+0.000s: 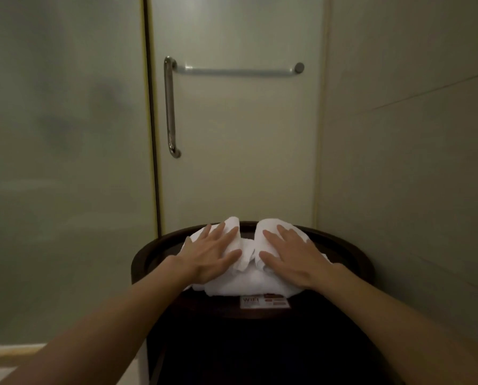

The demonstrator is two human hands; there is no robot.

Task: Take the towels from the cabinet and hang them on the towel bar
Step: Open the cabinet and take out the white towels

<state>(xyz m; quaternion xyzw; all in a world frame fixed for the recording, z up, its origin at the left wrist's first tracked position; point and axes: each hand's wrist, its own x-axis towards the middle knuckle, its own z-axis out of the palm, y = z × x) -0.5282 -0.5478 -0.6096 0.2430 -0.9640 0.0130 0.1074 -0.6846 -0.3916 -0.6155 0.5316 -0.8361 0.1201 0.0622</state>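
My left hand [212, 254] lies palm down on the left half of a pile of white towels [248, 282], fingers straight and slightly spread, pinching nothing. My right hand [293, 255] mirrors it on the right half, also flat with fingers fanned a little, and the fingertips of both hands point away from me. The hands lie near each other without touching, with a strip of towel showing between them. Both bare forearms reach in from the lower corners of the view. The towels lie on top of a dark, round-fronted wooden cabinet [137, 262], inside its raised rim. The pile's long axis runs left to right across the cabinet top. Two soft folded humps rise toward the far edge, one ahead of each hand. At the near edge of the top, a small printed card [264, 301] reading "WIFI" pokes out from under the pile. Straight ahead, behind the cabinet, stands a pale frosted glass door [246, 168]. A horizontal towel bar [236, 70] crosses it high up, bare of cloth, and a vertical metal door handle [170, 107] runs down its left side. A frosted panel [65, 134] fills the left, a plain pale wall [412, 162] the right, and the room is dim.
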